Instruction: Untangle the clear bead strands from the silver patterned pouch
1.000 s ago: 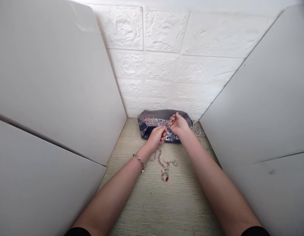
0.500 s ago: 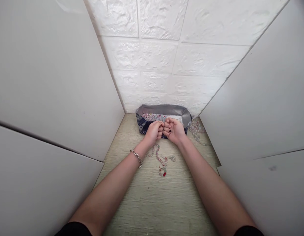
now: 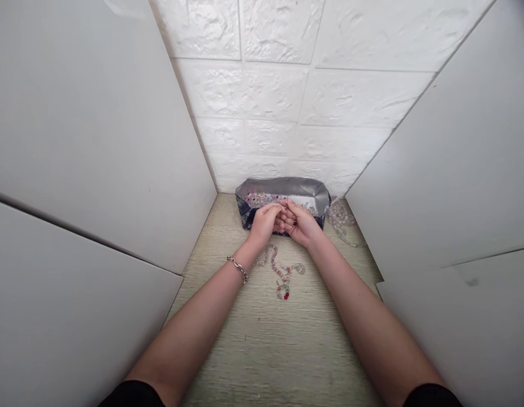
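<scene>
Nearest, 2 dark sleeves point(image 3: 132, 394) point(image 3: 431, 395) end at bare forearms, which reach out over a pale, wood-grained surface point(image 3: 262, 350). Ahead lies a loose, looping bead strand point(image 3: 286, 295) with small red beads at its near end, and beside it a chain bracelet point(image 3: 238, 270) circles the left wrist. Farther on, the left hand point(image 3: 263, 224) has its fingers curled in and its thumb near the index finger; the right hand point(image 3: 306, 224) is turned partly palm up, fingers half bent towards the left. The fingertips meet or nearly meet, but I cannot tell whether a bead or thread is between them. The hands are at the front edge of a dark blue, silver-lined container point(image 3: 244, 217), with loose beads point(image 3: 262, 199) inside, mostly towards its left end. A second bead strand point(image 3: 340, 219) lies just beside the container's right end, and a white embossed wall point(image 3: 270, 93) rises behind. The step in hand looks like fine, close fingertip work with the small beads. From this pose, the next move calls for steady fingers, a light pinch and wrists kept off the container's soft-looking rim, so that nothing tips or spills.
</scene>
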A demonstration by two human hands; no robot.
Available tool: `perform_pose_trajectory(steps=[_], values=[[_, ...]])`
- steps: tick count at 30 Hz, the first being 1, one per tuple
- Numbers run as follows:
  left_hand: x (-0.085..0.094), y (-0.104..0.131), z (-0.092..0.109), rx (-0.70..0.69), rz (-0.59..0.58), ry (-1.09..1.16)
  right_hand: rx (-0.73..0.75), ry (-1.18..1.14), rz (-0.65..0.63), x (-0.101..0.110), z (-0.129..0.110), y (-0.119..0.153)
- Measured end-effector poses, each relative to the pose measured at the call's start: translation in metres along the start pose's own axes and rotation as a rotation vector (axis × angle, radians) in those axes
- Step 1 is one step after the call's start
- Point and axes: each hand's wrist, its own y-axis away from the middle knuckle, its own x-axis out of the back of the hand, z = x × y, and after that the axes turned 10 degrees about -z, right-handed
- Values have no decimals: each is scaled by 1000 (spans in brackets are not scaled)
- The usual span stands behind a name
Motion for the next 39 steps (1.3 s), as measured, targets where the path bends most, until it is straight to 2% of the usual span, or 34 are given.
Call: perform_pose_trajectory(steps=[4, 10, 20, 29, 39], values=[[1, -1, -1, -25, 34, 20, -15, -6, -20, 0, 0, 1], [-2, 1, 3, 95, 85, 10, -32, -57, -34, -2, -2, 2], [-7, 3, 3, 102, 32, -54, -16, -51, 5, 0, 1, 0], [1, 1, 0, 114, -45, -87, -29, -9, -5, -2, 0, 2], [0, 1, 1, 118, -39, -53, -22, -5, -6, -3, 0, 2]])
